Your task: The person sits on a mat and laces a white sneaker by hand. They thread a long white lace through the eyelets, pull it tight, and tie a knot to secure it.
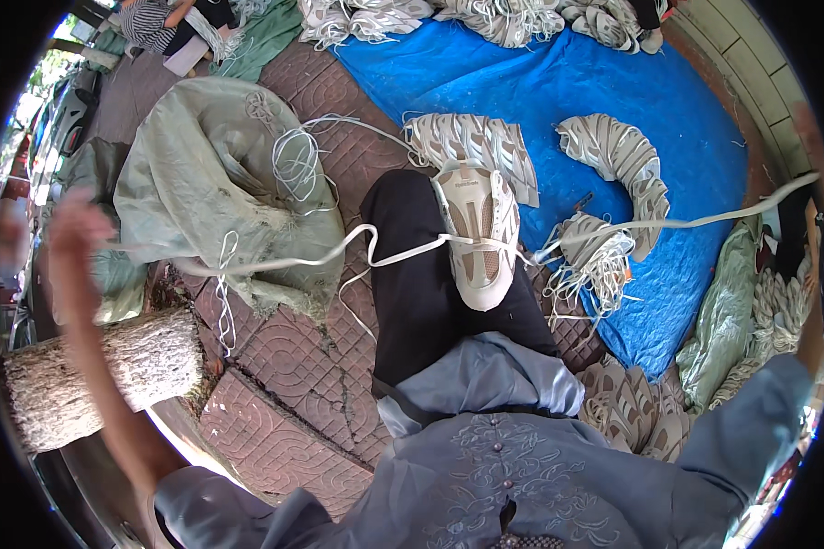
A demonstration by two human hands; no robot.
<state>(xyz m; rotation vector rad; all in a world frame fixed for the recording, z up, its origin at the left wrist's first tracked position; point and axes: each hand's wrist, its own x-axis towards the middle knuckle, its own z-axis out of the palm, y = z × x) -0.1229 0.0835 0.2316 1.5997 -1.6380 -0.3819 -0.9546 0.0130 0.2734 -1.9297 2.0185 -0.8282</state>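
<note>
A beige and white shoe upper (471,229) rests on my knees in dark trousers, its toe pointing toward me. A long white shoelace (325,258) passes through it near the toe and runs out in the air to both sides. My left hand (78,224), raised far out at the left and blurred by motion, is closed on one end of the lace. At the right rim my right hand (817,151) is closed on the other end, its fingers smeared and partly cut off. The right stretch of lace is nearly taut; the left one is wavy.
Rows of nested shoe uppers (485,146) and a curved stack (627,169) lie on a blue tarp (696,91). A pale green sack (188,137) with loose laces (298,165) stands left, near a rough stone block (110,371). Another person (151,23) sits at the far left.
</note>
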